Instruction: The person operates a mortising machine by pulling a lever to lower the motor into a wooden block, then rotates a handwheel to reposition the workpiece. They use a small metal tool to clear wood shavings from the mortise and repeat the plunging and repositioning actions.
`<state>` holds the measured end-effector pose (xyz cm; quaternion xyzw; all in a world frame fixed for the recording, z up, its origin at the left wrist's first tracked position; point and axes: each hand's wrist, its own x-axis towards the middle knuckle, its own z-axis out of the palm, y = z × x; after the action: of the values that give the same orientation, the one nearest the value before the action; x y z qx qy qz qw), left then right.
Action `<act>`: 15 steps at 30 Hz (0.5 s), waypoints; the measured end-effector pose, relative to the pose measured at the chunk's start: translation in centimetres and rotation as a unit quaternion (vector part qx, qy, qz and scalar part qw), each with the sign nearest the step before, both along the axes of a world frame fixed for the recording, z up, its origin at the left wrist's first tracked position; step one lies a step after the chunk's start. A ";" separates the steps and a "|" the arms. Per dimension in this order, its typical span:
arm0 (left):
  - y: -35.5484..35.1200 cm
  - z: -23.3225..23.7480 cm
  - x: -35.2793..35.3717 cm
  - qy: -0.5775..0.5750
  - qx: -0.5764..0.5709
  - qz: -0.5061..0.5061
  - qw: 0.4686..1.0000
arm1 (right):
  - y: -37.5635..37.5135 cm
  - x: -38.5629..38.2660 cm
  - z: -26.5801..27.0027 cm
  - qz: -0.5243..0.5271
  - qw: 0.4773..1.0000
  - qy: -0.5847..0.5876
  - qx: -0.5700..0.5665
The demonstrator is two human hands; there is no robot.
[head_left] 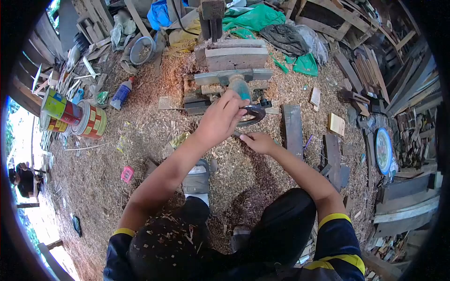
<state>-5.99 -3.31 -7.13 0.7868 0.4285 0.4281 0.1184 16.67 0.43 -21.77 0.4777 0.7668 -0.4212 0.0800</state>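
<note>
My left hand (219,118) is closed on the dark handwheel (255,112) of a machine vise, its fingers wrapped over the wheel's left side. Behind the wheel runs the green screw housing (239,87), leading to the metal jaw (233,77). Just below the wheel, my right hand (258,142) is closed, thumb and fingers pinched at a small dark rod-like end that I cannot make out clearly. A curved wooden block (236,59) stands beyond the jaw, under an upright metal machine part (212,21).
Wood shavings cover the ground. Paint cans (91,121) and a blue bottle (122,93) stand left, near a bucket (143,50). Planks (293,129) and a wood block (336,124) lie right. A round clock-like disc (383,151) leans farther right. A person (26,180) is at far left.
</note>
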 end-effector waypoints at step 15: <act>-0.2 -0.1 -0.4 -0.005 -0.014 -0.001 1.000 | 0.3 0.1 2.4 0.019 1.000 -0.020 0.001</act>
<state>-6.42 -3.46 -7.27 0.7833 0.4332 0.4259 0.1316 16.74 0.77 -19.42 0.4716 0.7745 -0.4089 0.1029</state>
